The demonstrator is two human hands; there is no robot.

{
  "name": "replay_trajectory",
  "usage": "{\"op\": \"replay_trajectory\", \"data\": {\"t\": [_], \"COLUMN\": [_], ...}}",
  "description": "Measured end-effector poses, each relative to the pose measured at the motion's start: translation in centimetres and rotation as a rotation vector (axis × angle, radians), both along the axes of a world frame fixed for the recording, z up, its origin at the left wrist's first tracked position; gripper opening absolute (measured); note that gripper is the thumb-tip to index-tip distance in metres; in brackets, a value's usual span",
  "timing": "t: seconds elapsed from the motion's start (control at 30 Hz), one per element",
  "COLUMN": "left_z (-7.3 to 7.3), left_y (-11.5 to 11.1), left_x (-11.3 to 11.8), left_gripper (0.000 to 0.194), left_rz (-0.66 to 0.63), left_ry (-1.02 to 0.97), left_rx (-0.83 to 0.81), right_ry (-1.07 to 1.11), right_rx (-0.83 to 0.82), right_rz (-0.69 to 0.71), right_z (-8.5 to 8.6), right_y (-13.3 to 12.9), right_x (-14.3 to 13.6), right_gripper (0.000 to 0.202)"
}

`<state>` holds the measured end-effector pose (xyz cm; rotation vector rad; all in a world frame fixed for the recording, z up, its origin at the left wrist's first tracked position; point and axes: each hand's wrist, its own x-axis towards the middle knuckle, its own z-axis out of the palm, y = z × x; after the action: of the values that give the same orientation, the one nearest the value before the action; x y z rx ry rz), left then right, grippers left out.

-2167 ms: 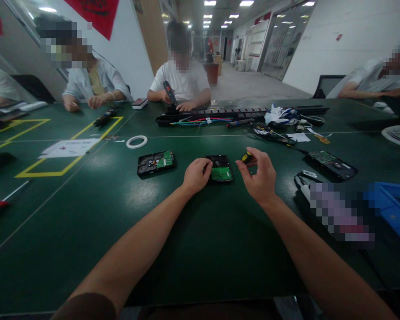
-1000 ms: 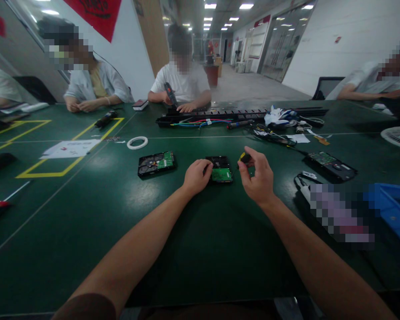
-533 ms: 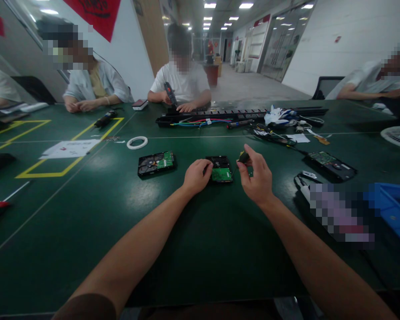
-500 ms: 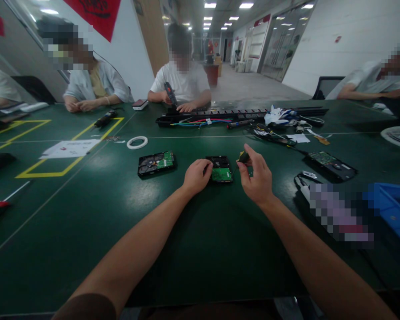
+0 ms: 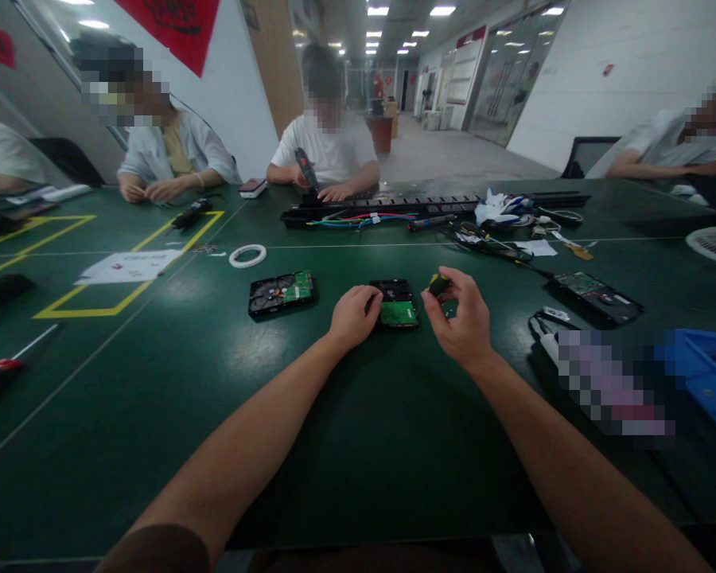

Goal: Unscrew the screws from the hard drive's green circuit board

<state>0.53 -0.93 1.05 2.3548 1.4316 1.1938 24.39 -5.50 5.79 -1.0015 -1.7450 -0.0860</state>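
A hard drive with a green circuit board (image 5: 398, 313) lies on the dark green table (image 5: 358, 446) between my hands. My left hand (image 5: 354, 317) rests at its left edge, fingers closed round that side of the drive. To the right of the drive, my right hand (image 5: 461, 317) is closed on a small screwdriver with a yellow and dark handle (image 5: 438, 284); its tip is too small to make out. Left of my left hand lies a second hard drive (image 5: 282, 293). A third drive (image 5: 597, 298) sits farther right.
A white ring (image 5: 247, 255) and a paper sheet (image 5: 128, 267) lie to the left, with a red screwdriver (image 5: 0, 375) nearer. Beyond are a long black rail (image 5: 387, 208) and gloves (image 5: 501, 208). A blue tray (image 5: 710, 378) stands right. People sit across the table.
My right hand has shifted very slightly, and the screwdriver handle in it is tilted a little differently. My left hand stays at the drive. The whole view has moved slightly.
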Motion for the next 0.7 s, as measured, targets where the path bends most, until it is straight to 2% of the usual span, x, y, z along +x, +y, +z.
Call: {"op": "replay_trajectory", "data": {"t": [0.2, 0.5, 0.7], "left_z": [-0.05, 0.15, 0.35], "left_y": [0.01, -0.15, -0.42], "left_x": [-0.09, -0.06, 0.05], "left_gripper": [0.016, 0.015, 0.015], "left_rz": [-0.006, -0.035, -0.083], "left_ry": [-0.009, 0.005, 0.020], "left_rx": [0.006, 0.005, 0.028], "right_ry": [-0.024, -0.002, -0.036], "right_rx": [0.035, -0.091, -0.010], "right_rz": [-0.002, 0.067, 0.041], "right_z": [0.76, -0.16, 0.39], "right_y": [-0.24, 0.02, -0.16], "right_x": [-0.07, 0.24, -0.07], "right_gripper": [0.050, 0.056, 0.057]}}
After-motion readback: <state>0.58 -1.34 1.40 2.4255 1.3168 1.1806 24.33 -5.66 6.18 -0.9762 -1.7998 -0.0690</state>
